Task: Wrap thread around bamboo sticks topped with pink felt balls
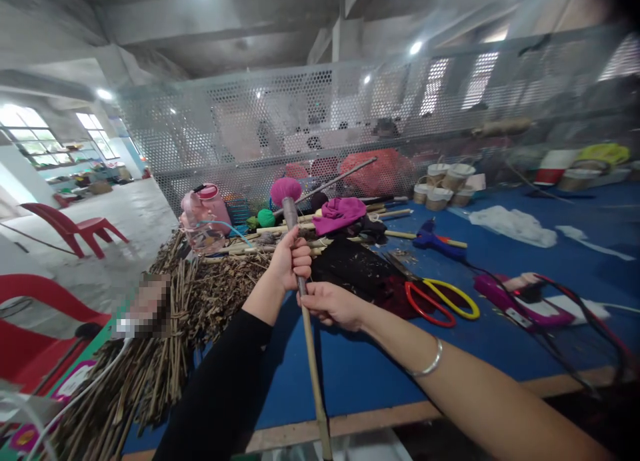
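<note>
A long bamboo stick [313,364] runs from the near table edge up toward the back, its upper stretch covered in a greyish-purple wrap [289,213]. My left hand [291,261] has its fingers wrapped round the covered part. Just below it, my right hand [334,304] pinches the stick between thumb and fingers near the lower end of the wrap. Behind the stick's upper end sits a magenta yarn ball [286,189]. Black cloth [350,264] lies beyond my right hand, with scissors [431,309] with red and yellow handles to its right.
Bundled dry twigs [175,314] cover the left side. A pink bottle [215,204], green yarn ball [266,217] and magenta cloth [341,214] lie at the back. A blue glue gun [440,241], purple power strip [520,304] and small pots [440,198] are at right. Perforated metal screen [240,128] stands behind.
</note>
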Available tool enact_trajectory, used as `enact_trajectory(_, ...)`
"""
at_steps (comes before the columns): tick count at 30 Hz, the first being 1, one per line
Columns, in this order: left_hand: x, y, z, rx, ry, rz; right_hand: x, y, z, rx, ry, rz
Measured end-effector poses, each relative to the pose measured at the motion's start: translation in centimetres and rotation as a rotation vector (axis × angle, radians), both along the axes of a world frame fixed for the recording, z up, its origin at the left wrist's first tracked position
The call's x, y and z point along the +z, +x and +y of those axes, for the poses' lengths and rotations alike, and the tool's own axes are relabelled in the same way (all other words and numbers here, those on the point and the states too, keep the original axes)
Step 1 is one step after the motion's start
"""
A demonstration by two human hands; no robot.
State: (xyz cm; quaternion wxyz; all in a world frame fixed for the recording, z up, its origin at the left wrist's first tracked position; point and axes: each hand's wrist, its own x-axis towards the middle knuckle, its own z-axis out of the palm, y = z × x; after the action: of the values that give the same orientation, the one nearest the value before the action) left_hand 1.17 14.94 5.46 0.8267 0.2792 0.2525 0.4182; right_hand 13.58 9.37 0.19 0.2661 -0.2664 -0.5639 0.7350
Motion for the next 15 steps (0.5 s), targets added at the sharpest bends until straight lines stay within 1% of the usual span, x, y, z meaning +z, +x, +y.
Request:
enact_trajectory(2, 0.1, -0.4, -0.2, -0.017, 0.045, -0.065, 0.1, -0.1, 0.0, -0.065, 0.073, 0.008)
enact_trajectory(3, 0.2, -0.4, -0.4, 0.004, 0.063, -0.051, 0.2, -0.1, 0.1, -0.096, 0.101, 0.011)
enact_trajectory(6, 0.1, -0.1, -0.8, 0.127, 0.044, 0.132, 0.2, -0.2, 0.3, -0.158, 0.143, 0.016)
enact_trajectory(9, -0.2, 0.6, -0.8, 0.203, -0.017, 0.318, -0.1, -0.3, 0.4, -0.198, 0.192, -0.016)
enact_trajectory(12, 0.0, 1.1, 0.1, 0.236, -0.008, 0.376, -0.5, -0.6, 0.1, -0.172, 0.199, -0.068)
enact_trajectory(15, 0.8, 1.1, 2.0, 0.284, 0.031, 0.358, -0.7, -1.0, -0.2, -0.111, 0.198, -0.097)
